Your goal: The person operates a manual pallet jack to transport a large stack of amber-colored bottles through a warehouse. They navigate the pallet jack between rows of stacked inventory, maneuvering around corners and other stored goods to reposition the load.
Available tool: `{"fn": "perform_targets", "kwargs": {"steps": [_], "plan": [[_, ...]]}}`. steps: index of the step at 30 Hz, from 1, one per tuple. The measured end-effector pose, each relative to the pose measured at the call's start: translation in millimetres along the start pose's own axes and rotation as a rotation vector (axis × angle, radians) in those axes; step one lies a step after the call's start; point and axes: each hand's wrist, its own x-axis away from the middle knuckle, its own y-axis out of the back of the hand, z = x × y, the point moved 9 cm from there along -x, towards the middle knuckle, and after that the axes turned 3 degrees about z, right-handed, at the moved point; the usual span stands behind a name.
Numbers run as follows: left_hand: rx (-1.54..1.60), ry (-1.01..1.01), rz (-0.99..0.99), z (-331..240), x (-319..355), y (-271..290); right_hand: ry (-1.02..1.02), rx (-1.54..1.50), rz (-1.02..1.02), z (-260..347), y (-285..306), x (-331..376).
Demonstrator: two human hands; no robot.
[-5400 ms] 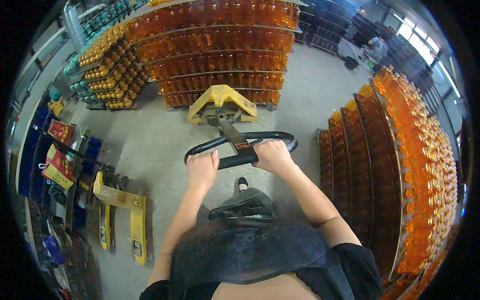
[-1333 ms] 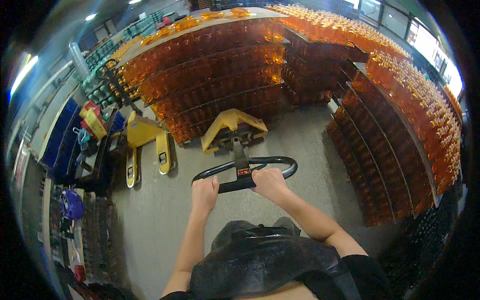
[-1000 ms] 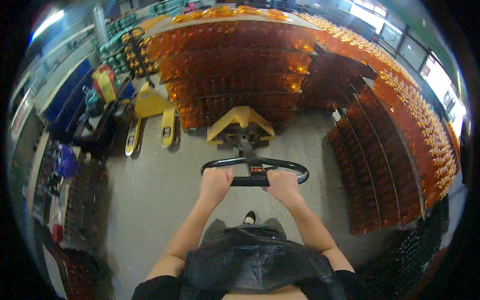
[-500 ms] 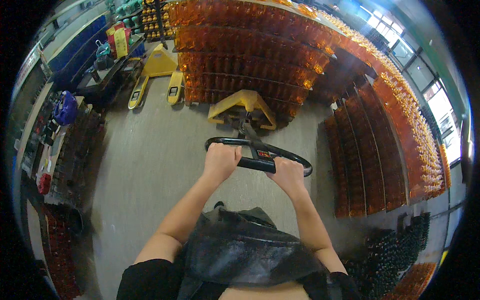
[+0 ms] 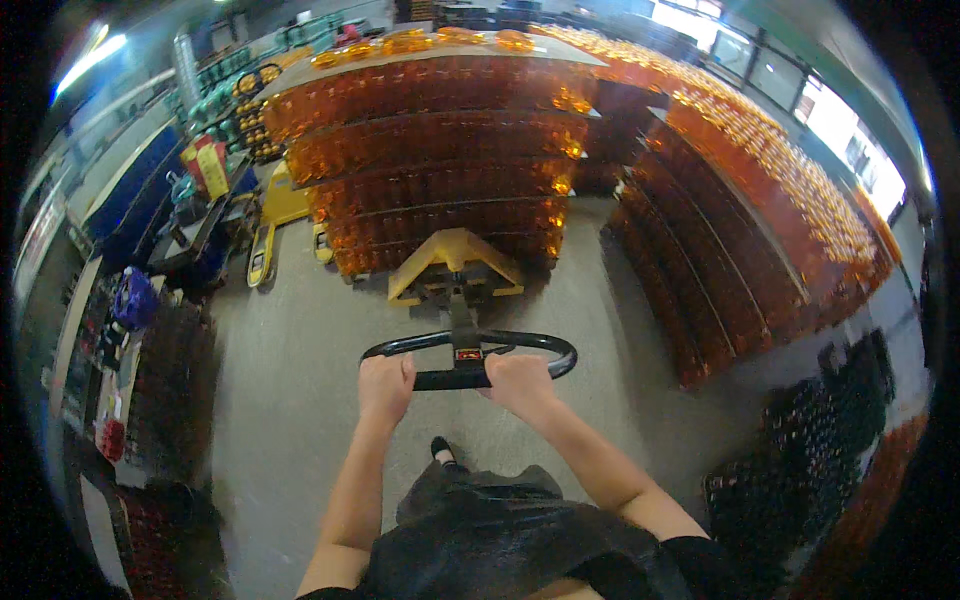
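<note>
Both my hands grip the black loop handle (image 5: 440,380) of a yellow pallet jack (image 5: 456,255). My left hand (image 5: 387,388) is closed round the handle's left end. Closed on the near bar, right of the centre stem, is my right hand (image 5: 520,382). The jack's yellow body stands against the front of a tall load of amber bottles (image 5: 430,165), stacked in layers with flat sheets between them. The jack's forks are hidden beneath that load.
Another yellow pallet jack (image 5: 262,250) stands left of the load. A long stack of amber bottles (image 5: 720,250) lines the right side, with dark bottles (image 5: 800,450) nearer me. Along the left runs a cluttered bench with a purple bag (image 5: 135,298). Grey floor (image 5: 290,400) lies between.
The handle has swung left and straightened, and both hands have moved left and slightly nearer with it. My view has tilted up, showing the load's top. A foot now shows ahead of me.
</note>
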Motion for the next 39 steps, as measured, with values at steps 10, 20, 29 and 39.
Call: {"fn": "perform_targets", "kwargs": {"steps": [10, 20, 29, 39], "plan": [[0.022, -0.087, 0.125, -17.4, 91.8, 8.5, -0.061, -0.081, -0.017, 41.6, -0.1, 101.0], [0.077, -0.055, 0.214, -46.6, 112.3, 52.8, -0.162, 0.014, -0.022, 59.2, 37.9, 134.5], [0.045, -0.129, 0.104, 11.7, 128.2, 46.6, -0.103, -0.017, -0.069, 87.4, 47.3, 128.2], [0.038, 0.155, 0.333, 11.0, 100.9, 76.2, -0.043, -0.127, 0.037, 102.1, 42.4, 97.8]]}}
